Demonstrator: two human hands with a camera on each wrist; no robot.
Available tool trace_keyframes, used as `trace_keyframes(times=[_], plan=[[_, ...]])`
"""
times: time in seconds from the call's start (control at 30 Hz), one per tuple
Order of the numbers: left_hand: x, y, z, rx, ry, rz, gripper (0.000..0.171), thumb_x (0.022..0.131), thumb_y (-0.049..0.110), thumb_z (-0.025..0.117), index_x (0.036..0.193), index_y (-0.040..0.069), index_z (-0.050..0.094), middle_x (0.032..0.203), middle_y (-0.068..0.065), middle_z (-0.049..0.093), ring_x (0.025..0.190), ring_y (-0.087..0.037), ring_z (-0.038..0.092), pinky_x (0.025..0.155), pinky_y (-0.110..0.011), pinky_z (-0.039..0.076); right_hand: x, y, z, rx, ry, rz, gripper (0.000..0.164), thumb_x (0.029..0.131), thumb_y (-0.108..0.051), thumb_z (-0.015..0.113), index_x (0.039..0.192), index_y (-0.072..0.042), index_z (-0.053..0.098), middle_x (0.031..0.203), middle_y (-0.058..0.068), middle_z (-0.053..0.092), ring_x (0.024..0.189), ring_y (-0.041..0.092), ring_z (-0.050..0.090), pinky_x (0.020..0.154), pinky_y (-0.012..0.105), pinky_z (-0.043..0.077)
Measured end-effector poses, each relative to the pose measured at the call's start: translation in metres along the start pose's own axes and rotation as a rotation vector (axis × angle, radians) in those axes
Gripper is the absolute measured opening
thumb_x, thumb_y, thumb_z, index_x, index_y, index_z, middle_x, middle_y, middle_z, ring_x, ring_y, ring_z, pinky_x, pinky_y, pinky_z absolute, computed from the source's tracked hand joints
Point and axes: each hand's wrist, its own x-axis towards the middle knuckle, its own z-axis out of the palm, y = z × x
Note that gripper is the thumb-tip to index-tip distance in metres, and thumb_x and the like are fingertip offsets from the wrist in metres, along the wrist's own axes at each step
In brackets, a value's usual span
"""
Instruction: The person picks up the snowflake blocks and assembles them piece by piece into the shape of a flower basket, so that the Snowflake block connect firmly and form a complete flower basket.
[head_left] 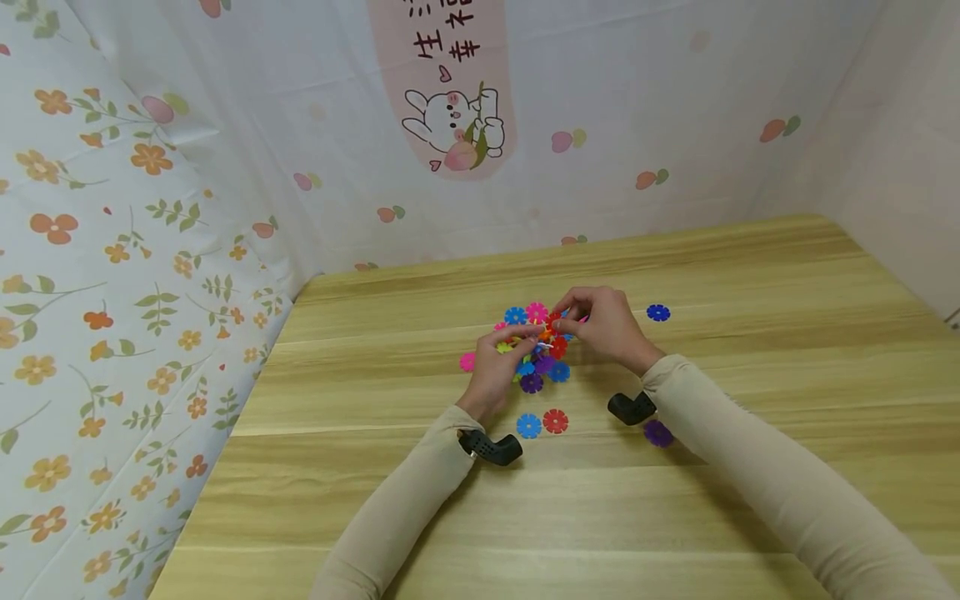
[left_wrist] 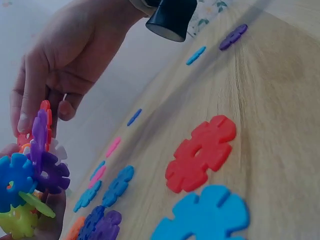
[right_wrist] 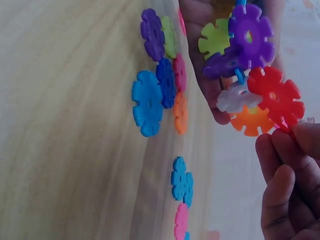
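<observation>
A built-up cluster of slotted plastic snowflake discs (right_wrist: 251, 36), in purple, yellow-green, orange, clear and red, is held above the table. My left hand (head_left: 493, 367) grips the cluster from the left, its palm and fingers partly behind it in the right wrist view. On the other side, my right hand (head_left: 609, 327) pinches the rim of a red snowflake disc (right_wrist: 275, 94) between thumb and fingers. That red disc touches the cluster near a clear disc (right_wrist: 237, 98) and an orange disc (right_wrist: 250, 121). How deeply its slot is engaged cannot be seen.
Several loose discs lie under and around the hands on the wooden table (head_left: 360, 500). Nearer me are a light blue disc (head_left: 528, 426) and a red disc (head_left: 556, 421). A purple disc (head_left: 658, 433) lies by the right wrist, and a dark blue disc (head_left: 657, 312) farther right.
</observation>
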Motion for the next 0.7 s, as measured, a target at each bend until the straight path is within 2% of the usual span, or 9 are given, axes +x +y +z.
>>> trace_keyframes(times=[0.2, 0.4, 0.5, 0.63, 0.7], plan=[[-0.001, 0.003, 0.003, 0.008, 0.03, -0.013, 0.022, 0.099, 0.015, 0.063, 0.118, 0.011, 0.074, 0.128, -0.004, 0.065, 0.123, -0.017, 0.053, 0.103, -0.035, 0.046, 0.002, 0.0, 0.002, 0.037, 0.017, 0.008, 0.008, 0.088, -0.005, 0.075, 0.096, -0.004, 0.076, 0.076, 0.012, 0.073, 0.068, 0.026, 0.067, 0.058, 0.023, 0.046], [0.0, 0.008, 0.006, 0.017, 0.065, -0.015, 0.02, 0.097, 0.013, 0.065, 0.114, 0.011, 0.075, 0.121, -0.005, 0.065, 0.115, -0.017, 0.051, 0.095, -0.031, 0.04, 0.004, -0.003, 0.005, 0.07, 0.042, 0.017, 0.007, 0.087, -0.003, 0.075, 0.094, -0.002, 0.076, 0.075, 0.013, 0.071, 0.063, 0.017, 0.061, 0.056, 0.022, 0.046], [0.0, 0.008, 0.004, 0.027, 0.048, -0.027, 0.02, 0.097, 0.012, 0.065, 0.114, 0.011, 0.075, 0.121, -0.004, 0.064, 0.116, -0.018, 0.052, 0.095, -0.032, 0.044, 0.003, 0.0, 0.006, 0.088, 0.006, 0.051, 0.007, 0.088, -0.004, 0.074, 0.095, -0.002, 0.075, 0.077, 0.014, 0.071, 0.063, 0.015, 0.059, 0.057, 0.023, 0.046], [0.0, 0.008, -0.001, 0.04, -0.012, -0.034, 0.023, 0.1, 0.013, 0.06, 0.12, 0.012, 0.073, 0.131, -0.004, 0.062, 0.121, -0.017, 0.053, 0.098, -0.031, 0.048, 0.002, 0.007, 0.005, 0.074, -0.039, 0.069, 0.011, 0.09, -0.006, 0.073, 0.101, -0.005, 0.074, 0.079, 0.013, 0.071, 0.066, 0.017, 0.06, 0.059, 0.025, 0.047], [0.001, 0.009, -0.004, 0.035, -0.043, -0.031, 0.028, 0.102, 0.013, 0.057, 0.126, 0.017, 0.07, 0.14, -0.002, 0.058, 0.113, -0.014, 0.055, 0.091, -0.028, 0.048, 0.003, 0.008, 0.003, 0.068, -0.041, 0.073, 0.014, 0.091, -0.007, 0.072, 0.105, -0.006, 0.073, 0.08, 0.013, 0.072, 0.067, 0.02, 0.061, 0.06, 0.026, 0.048]])
